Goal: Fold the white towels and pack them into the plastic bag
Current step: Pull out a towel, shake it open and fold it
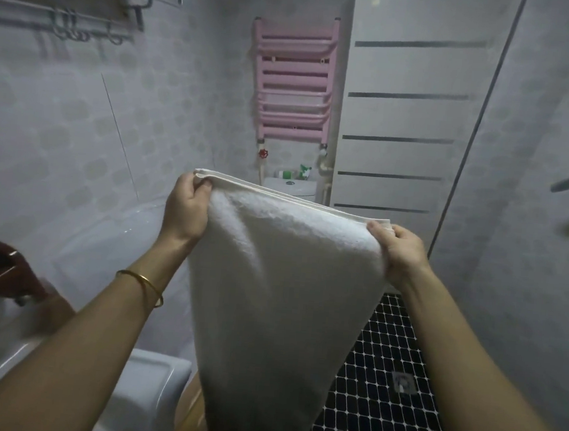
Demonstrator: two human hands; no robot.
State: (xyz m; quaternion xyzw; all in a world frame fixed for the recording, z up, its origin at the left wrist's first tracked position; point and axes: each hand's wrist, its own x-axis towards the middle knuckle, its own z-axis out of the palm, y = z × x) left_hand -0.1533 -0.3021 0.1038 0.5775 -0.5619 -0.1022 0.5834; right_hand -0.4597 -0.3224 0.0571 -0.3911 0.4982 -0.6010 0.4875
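While pinching the doubled top edge of a white towel (277, 283), grips its left corner with the left hand (187, 207), fingers curled over the hem. Grips the right corner likewise with the right hand (400, 249), thumb on top. Holds the towel up in the air, stretched between both hands and hanging down in a tapering drape toward the bottom of view. Wears a gold bangle (143, 283) on the left forearm. Noted beyond: pink radiator (294, 82) on far wall, toilet tank (290, 186) beneath, dark tiled floor (378, 344) with drain (403, 382) at right, white bathtub (102, 233) at left.
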